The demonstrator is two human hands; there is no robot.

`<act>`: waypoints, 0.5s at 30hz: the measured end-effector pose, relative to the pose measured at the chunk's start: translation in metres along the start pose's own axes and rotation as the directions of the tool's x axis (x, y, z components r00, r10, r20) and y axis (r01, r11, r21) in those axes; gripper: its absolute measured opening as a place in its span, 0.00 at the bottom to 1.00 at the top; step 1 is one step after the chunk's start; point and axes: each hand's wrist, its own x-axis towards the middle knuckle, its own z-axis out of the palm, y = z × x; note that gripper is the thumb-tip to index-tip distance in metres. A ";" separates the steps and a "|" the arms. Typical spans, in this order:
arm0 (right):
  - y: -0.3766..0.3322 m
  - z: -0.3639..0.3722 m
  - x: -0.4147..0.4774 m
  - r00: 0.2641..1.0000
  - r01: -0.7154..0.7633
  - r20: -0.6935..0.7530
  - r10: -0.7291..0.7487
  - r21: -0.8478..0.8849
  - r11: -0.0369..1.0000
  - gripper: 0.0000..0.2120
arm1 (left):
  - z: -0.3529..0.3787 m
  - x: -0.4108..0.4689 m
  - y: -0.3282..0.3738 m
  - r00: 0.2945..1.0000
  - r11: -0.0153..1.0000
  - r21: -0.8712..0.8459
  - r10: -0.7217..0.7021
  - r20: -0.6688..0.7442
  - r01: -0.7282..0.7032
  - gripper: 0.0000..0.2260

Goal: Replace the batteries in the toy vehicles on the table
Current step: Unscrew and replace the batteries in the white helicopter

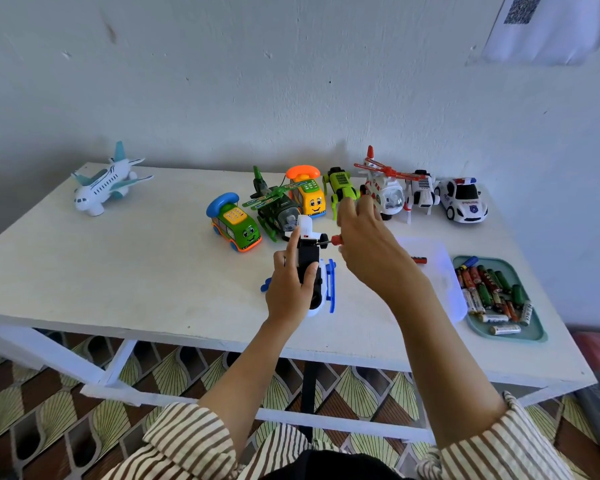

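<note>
Head view: fingers of the left hand (288, 285) curl around an upturned toy helicopter (308, 256) above the desk (118, 271); fingers of the right hand (371, 244) pinch a red-handled screwdriver (336, 240) at its underside. Batteries (482, 292) fill a tray (534, 337) to the right.

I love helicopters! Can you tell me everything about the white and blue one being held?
The helicopter is white plastic with blue skids, turned belly-up so its black underside panel shows. The left hand grips it round the middle, over the table near the front edge. The red-handled screwdriver in the right hand touches the panel's far end.
</note>
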 end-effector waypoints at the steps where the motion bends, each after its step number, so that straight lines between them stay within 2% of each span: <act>1: 0.001 0.001 0.000 1.000 -0.004 0.000 0.004 0.003 1.000 0.14 | 0.000 0.000 0.001 1.000 1.000 0.000 -0.002 0.001 0.002 0.27; 3: 0.000 -0.002 0.004 0.993 -0.111 -0.014 0.113 0.089 0.990 0.12 | 0.000 0.000 0.001 1.000 1.000 0.007 0.000 0.006 0.000 0.27; 5: 0.000 -0.003 0.009 0.977 -0.209 -0.010 0.211 0.097 0.973 0.08 | 0.000 0.000 0.002 1.000 1.000 0.021 0.000 0.007 0.000 0.26; 9: -0.006 -0.009 0.015 0.948 -0.318 -0.019 0.318 -0.065 0.946 0.04 | 0.000 0.000 0.001 1.000 0.999 0.030 0.017 0.004 -0.017 0.26; 11: -0.005 -0.009 0.017 0.955 -0.293 0.005 0.297 -0.147 0.945 0.08 | 0.001 -0.001 -0.001 1.000 1.000 0.020 0.023 0.002 -0.023 0.26; 15: 0.003 -0.005 0.021 0.993 -0.121 0.018 0.121 -0.017 0.993 0.17 | 0.001 0.000 -0.004 1.000 1.000 0.020 0.018 -0.016 -0.018 0.26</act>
